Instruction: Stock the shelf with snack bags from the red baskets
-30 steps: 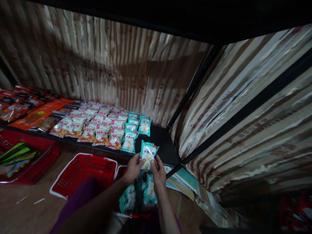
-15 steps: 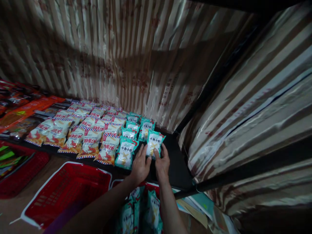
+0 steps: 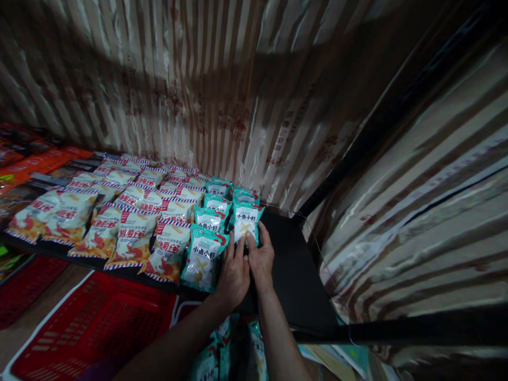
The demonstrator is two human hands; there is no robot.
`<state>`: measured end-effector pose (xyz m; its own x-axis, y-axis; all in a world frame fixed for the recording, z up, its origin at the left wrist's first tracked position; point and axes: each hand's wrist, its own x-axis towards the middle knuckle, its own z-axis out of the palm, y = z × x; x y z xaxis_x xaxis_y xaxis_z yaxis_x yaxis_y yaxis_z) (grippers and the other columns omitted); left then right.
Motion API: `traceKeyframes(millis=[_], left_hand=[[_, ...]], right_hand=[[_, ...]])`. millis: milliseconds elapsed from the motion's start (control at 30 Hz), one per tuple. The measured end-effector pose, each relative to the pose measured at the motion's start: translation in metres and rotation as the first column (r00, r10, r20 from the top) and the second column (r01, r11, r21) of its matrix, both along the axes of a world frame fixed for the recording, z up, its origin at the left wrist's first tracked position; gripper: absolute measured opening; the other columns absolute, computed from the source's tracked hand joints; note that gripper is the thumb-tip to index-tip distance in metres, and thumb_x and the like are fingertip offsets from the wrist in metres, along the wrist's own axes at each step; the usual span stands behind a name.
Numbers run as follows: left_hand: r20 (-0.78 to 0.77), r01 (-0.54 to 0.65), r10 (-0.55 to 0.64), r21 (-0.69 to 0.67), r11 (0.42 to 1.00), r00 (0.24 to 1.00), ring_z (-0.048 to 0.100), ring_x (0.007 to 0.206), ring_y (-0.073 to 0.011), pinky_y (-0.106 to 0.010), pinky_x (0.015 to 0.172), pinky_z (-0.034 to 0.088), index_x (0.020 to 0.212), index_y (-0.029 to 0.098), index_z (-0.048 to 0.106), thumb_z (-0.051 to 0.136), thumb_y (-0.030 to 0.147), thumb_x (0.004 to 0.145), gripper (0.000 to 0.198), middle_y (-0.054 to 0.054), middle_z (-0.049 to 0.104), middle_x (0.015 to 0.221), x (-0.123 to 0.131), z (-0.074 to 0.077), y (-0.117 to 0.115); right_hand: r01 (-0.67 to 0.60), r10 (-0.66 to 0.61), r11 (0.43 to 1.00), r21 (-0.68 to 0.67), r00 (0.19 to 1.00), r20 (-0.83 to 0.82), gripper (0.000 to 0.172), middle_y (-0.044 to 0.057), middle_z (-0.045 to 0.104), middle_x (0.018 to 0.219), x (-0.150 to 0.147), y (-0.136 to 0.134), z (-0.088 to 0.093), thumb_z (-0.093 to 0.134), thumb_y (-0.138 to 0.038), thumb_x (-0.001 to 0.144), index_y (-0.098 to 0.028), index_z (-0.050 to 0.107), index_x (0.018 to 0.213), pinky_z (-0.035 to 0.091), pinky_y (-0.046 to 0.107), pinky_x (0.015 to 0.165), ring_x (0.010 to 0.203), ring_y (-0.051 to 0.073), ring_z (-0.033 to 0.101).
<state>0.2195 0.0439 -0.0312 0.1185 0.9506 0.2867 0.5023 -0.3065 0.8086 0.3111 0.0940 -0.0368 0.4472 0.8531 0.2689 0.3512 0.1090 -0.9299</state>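
Note:
A teal and white snack bag stands tilted on the black shelf, in front of another teal bag in the right-hand row. My right hand grips it at the lower right, thumb on the front and fingers along the side. From the lower left, my left hand holds the same bag, its fingertips pressed on the bottom part. Close to my left hand, the front teal bag of the neighbouring row leans back against others like it.
Rows of white and orange snack bags fill the shelf leftward, with orange packs beyond. Below are a red basket and more teal bags. Striped sheeting hangs behind; a dark post stands at the right.
Both hands have moved the snack bag back against the bag behind it in the right-hand row. My left fingers have shifted toward its bottom front. The view has come closer to the shelf.

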Motion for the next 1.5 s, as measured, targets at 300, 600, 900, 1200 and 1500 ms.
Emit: traceKeyframes(millis=[300,600,900,1200,1500], left_hand=[[0.018,-0.043,0.044,-0.052,0.998,0.999,0.017,0.142,-0.025,-0.044,0.115,0.021,0.139,0.003,0.034,0.03,0.015,0.088,0.053,-0.02,0.022,0.151,0.002,-0.011,0.007],[0.047,-0.05,0.058,-0.141,0.989,0.997,0.015,0.142,-0.0242,-0.042,0.115,0.02,0.141,0.007,0.033,0.034,0.022,0.088,0.055,-0.017,0.022,0.152,0.002,-0.003,0.006],[0.105,-0.075,0.085,-0.097,0.992,0.991,0.019,0.141,-0.0238,-0.044,0.115,0.02,0.14,0.008,0.035,0.032,0.019,0.088,0.053,-0.014,0.023,0.152,0.007,-0.012,0.011],[0.161,0.004,-0.002,-0.011,1.0,0.987,0.018,0.142,-0.0207,-0.038,0.117,0.018,0.139,0.008,0.038,0.032,0.016,0.087,0.053,-0.012,0.02,0.153,0.002,-0.008,0.013],[0.099,-0.012,0.014,-0.02,1.0,0.995,0.011,0.142,-0.0237,-0.043,0.116,0.017,0.139,0.006,0.036,0.032,0.019,0.089,0.052,-0.015,0.018,0.153,0.004,-0.008,0.019]], right_hand=[[0.115,-0.096,0.992,-0.059,0.961,0.261,0.06,0.015,0.059,0.123,-0.006,0.003,0.002,0.049,-0.05,0.077,-0.014,0.057,0.124,0.037,0.044,0.101,0.117,0.028,0.05],[0.022,-0.01,0.998,-0.063,0.983,0.183,0.062,0.013,0.05,0.135,-0.007,0.002,-0.007,0.048,-0.049,0.08,-0.017,0.047,0.133,0.034,0.043,0.105,0.122,0.025,0.047],[0.127,-0.057,0.978,-0.164,0.927,0.372,0.055,0.016,0.062,0.118,-0.006,-0.001,0.006,0.05,-0.044,0.078,-0.014,0.057,0.124,0.04,0.045,0.096,0.111,0.031,0.054],[0.104,-0.051,0.979,-0.176,0.958,0.284,0.051,0.014,0.064,0.116,-0.006,0.002,0.014,0.05,-0.04,0.078,-0.015,0.057,0.123,0.044,0.04,0.09,0.103,0.028,0.06],[0.091,-0.066,0.993,-0.078,0.958,0.28,0.048,0.016,0.059,0.122,-0.006,0.011,0.009,0.051,-0.04,0.077,-0.014,0.061,0.117,0.04,0.043,0.098,0.113,0.029,0.054]])
